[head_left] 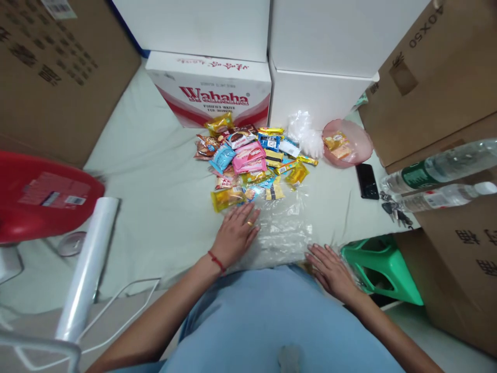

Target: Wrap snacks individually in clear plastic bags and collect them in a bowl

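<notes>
My left hand (237, 232) lies flat with its fingers stretched out, on the left edge of a clear plastic bag (285, 228). The bag is spread on the pale cloth in front of me. At the bag's lower right corner rests my right hand (330, 267), fingers extended and holding nothing. Just beyond my left fingertips is a heap of wrapped snacks (250, 158) in pink, blue, yellow and brown packets. A yellow packet (228, 199) is the nearest of them to that hand.
Behind the heap stand a Wahaba water carton (217, 93) and white boxes. To the right are crumpled clear plastic (305, 132), a pink bowl (367, 145) with packets, a phone (367, 181), keys (396, 213) and bottles (438, 199). A film roll (89, 264) and red container (46, 197) lie left.
</notes>
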Motion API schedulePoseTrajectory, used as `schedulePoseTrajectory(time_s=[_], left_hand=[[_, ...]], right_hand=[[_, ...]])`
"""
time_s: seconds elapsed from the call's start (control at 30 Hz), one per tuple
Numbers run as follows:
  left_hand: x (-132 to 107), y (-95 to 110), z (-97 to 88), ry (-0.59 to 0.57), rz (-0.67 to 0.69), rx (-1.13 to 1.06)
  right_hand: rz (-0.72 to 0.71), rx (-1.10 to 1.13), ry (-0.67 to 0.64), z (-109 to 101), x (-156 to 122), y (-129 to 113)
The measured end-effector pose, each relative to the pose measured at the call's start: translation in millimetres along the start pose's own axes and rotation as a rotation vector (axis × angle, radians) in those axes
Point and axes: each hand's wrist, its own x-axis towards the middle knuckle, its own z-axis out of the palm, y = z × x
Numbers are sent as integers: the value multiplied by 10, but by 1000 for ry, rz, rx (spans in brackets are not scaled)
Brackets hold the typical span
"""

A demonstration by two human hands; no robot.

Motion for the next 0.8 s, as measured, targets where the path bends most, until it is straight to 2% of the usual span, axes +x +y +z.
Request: schedulePoseTrajectory(time_s=[0.07, 0.13, 0.2, 0.27, 0.33, 0.4, 0.47, 0.53, 0.6, 0.67, 0.73, 0.8], left_hand=[[-102, -18, 141, -78, -32, 56], [-240, 5, 234, -112, -83, 95], [-352, 55, 285, -114, -138, 115], [-409, 96, 297, -100, -179, 117], [-421, 92, 275, -86, -207, 111], [-414, 33, 231, -80, -226, 105], [-410, -58, 185, -82, -253, 108], [-410, -140, 153, -93, -277, 114], [-410, -184, 141, -102, -296, 123], [-406, -189, 141, -102, -310, 131], [-400, -176, 145, -99, -314, 135], [-396, -165, 146, -93, -309, 132]], right_hand=[[40, 23, 53, -118, -137, 42], [116, 55, 181, -272, -86, 70], [175, 73, 336, -397, 168, 44], [159, 88, 414, -437, 560, -31], [70, 111, 344, -375, 968, -116], [-18, 102, 181, -252, 1283, -154], [-60, 79, 32, -143, 1455, -112], [-85, 101, -56, -125, 1524, 6], [-106, 174, -70, -228, 1594, 162], [-96, 206, -2, -420, 1772, 311], [-59, 134, 111, -629, 2113, 425], [-75, 55, 139, -787, 2592, 499]])
